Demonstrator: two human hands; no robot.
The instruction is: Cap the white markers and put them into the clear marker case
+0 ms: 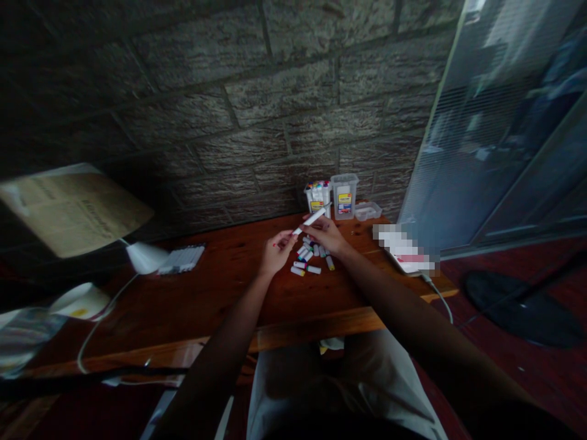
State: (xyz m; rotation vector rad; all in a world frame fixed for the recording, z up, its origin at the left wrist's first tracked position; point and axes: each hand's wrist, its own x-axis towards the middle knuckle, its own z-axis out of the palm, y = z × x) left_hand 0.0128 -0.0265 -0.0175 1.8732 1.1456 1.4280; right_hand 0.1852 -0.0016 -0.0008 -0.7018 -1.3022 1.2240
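Above the wooden table (pixel 220 305), both hands grip one white marker (pixel 314 218), tilted with its far end up to the right. My left hand (pixel 277 252) pinches the marker's lower end between closed fingers. My right hand (pixel 329 235) is closed around its middle from the right side; some fingers are hidden. The far end narrows to a thin greyish tip. Below the hands lie several short white marker caps (pixel 313 269) with coloured ends. Behind stands a clear box of markers (pixel 316 197), next to a clear plastic box (pixel 343 195) with a yellow label.
A clear lid (pixel 368 211) lies right of the boxes. Several white markers (pixel 183 258) lie in a row at left, by a lamp (pixel 145 256) with a paper shade. A paper bowl (pixel 81 300) is near the left edge. A cabled white object (pixel 406 249), partly blurred, lies at right.
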